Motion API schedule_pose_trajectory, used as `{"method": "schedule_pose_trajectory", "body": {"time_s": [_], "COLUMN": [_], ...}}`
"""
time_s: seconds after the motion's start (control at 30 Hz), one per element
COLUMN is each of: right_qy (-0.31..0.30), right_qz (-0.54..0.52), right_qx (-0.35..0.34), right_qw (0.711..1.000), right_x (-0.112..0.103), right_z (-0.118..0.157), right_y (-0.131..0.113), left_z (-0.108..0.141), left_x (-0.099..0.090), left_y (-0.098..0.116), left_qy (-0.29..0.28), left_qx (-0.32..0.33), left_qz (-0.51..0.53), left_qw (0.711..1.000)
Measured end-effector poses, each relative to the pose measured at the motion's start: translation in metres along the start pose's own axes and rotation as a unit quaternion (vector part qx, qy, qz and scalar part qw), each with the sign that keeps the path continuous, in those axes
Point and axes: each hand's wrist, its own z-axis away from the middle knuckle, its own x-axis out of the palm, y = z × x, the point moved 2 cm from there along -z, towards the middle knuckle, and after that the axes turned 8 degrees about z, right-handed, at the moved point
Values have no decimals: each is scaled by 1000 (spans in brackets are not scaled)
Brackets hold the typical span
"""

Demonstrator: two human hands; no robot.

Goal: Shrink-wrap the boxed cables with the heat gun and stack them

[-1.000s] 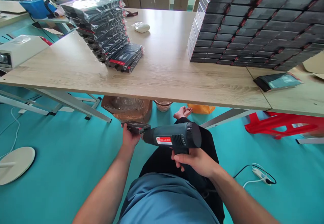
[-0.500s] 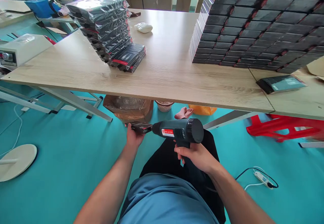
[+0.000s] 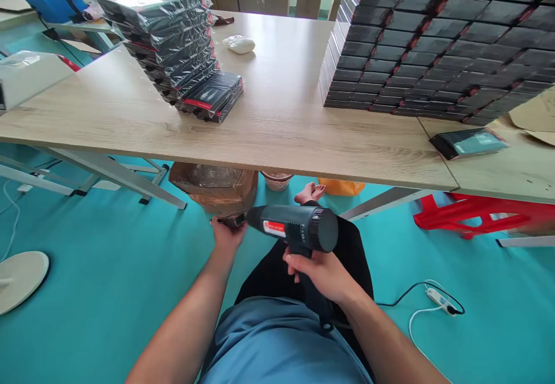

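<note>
My right hand [image 3: 318, 271] is closed around the handle of a dark heat gun [image 3: 299, 228] with a red and white label. The gun's nozzle points left, right beside a small dark box [image 3: 234, 220] below the table edge. That box is gripped in my left hand [image 3: 228, 235], and the nozzle and my fingers hide part of it. On the table, a stack of dark boxes in loose clear film [image 3: 169, 43] leans at the left, with more wrapped boxes [image 3: 212, 96] at its foot. A large block of stacked dark boxes [image 3: 433, 54] rises at the right.
A single box [image 3: 470, 143] lies on the wooden table [image 3: 281, 135] near its front right. Below are an open carton [image 3: 212, 190], a small bin [image 3: 277, 183] and a red plastic stool [image 3: 485, 216]. A power strip [image 3: 441, 301] with cords lies on the floor.
The heat gun and my right hand have shifted slightly left, and the gun's handle now shows further down. The box in my left hand has turned a little. The whole view has shifted slightly.
</note>
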Motion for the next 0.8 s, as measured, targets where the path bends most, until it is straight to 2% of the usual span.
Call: {"method": "schedule_pose_trajectory", "body": {"time_s": [0.07, 0.1, 0.27, 0.43, 0.6, 0.7, 0.77, 0.8], "right_qy": [50, 55, -12, 42, -36, 35, 86, 92], "right_qz": [-11, -21, -64, -17, 3, 20, 6, -11], "right_qx": [12, 22, 27, 7, 2, -11, 1, 12], "right_qw": [999, 998, 998, 999, 999, 999, 996, 996], "right_x": [-8, -12, -13, -7, 8, 4, -7, -14], "right_z": [-1, -1, 1, -2, -2, -8, -9, -8], "right_y": [2, 3, 0, 0, 2, 4, 7, 8], "left_z": [4, 6, 9, 7, 5, 9, 11, 12], "left_x": [1, 1, 2, -2, -3, -1, -1, -1], "left_y": [2, 2, 0, -3, -3, -3, -1, 1], "left_qy": [14, 20, 25, 23, 24, 35, 32, 29], "left_qx": [11, 7, 22, 7, 49, 47, 40, 39], "left_qz": [0, -4, 3, -1, 19, 22, 18, 17], "left_qw": [1000, 1000, 999, 1000, 998, 998, 999, 999]}}
